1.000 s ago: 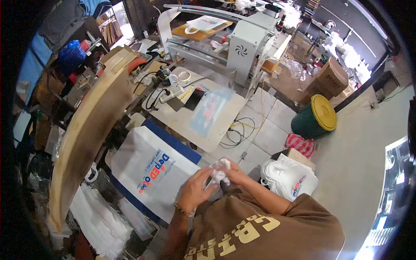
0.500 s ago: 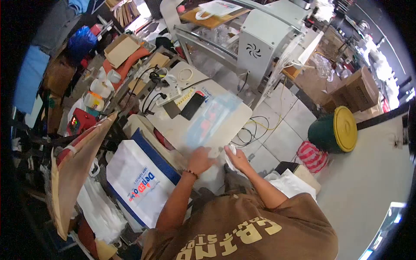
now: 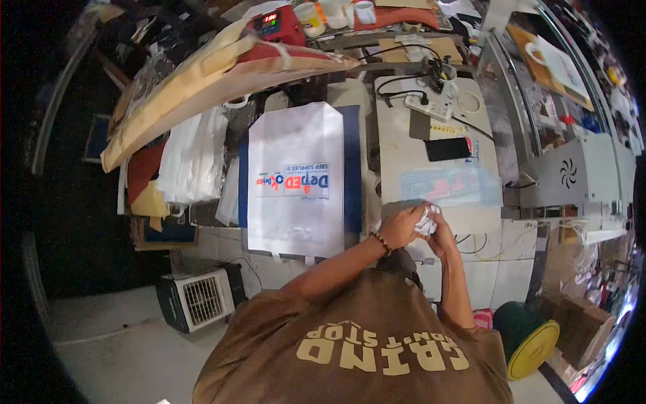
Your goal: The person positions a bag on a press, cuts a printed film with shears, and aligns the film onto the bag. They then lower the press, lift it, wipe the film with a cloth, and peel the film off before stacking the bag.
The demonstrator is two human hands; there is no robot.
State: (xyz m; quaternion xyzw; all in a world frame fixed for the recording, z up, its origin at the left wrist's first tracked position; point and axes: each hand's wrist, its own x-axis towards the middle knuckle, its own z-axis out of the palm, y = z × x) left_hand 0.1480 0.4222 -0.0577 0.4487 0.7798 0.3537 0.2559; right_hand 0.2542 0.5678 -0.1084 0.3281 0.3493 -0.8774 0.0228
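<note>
The left hand (image 3: 398, 229) and right hand (image 3: 441, 237) close around a crumpled white cloth (image 3: 426, 221), the printed bag (image 3: 296, 222) lying lengthwise forward, nearer the left.

The crumpled white cloth (image 3: 427, 221) is bunched between the fingers (image 3: 412, 214).

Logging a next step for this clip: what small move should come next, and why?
I'd probably ease the crumpled white bundle a little open between the left hand and right hand: both hands are on it, and its folds hide its full shape.
</note>
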